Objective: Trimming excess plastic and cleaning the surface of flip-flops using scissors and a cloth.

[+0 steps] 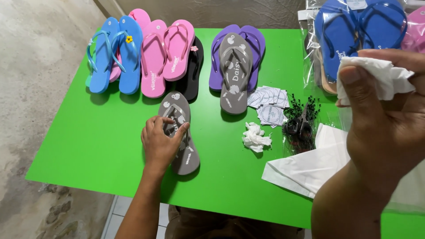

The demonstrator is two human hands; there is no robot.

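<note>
The left hand [160, 140] lies flat over the strap end of a grey flip-flop [181, 132] printed with white flowers, fingers spread and pressing down rather than curled around it, which pins the sandal to the green surface [97, 146] near its front edge. The right hand [389, 128] is raised close to the camera, thumb and fingers pinched shut on a crumpled white tissue [376, 77], held up clear of everything below. A second crumpled tissue [256, 137] rests just right of the pinned sandal, within easy reach. The matching grey flip-flop [234, 73] sits further back, stacked on a purple pair [256, 44]; beside it, pink pairs [166, 55], a black sandal [195, 75] and blue pairs [113, 55] overlap in a row, sorted by colour. A heap of round white paper tags [269, 106], scissors [301, 124] among small black fasteners, and flat white sheets [310, 168] gather at the right, next to bagged blue sandals [354, 31], so that packing supplies stay on one side.
</note>
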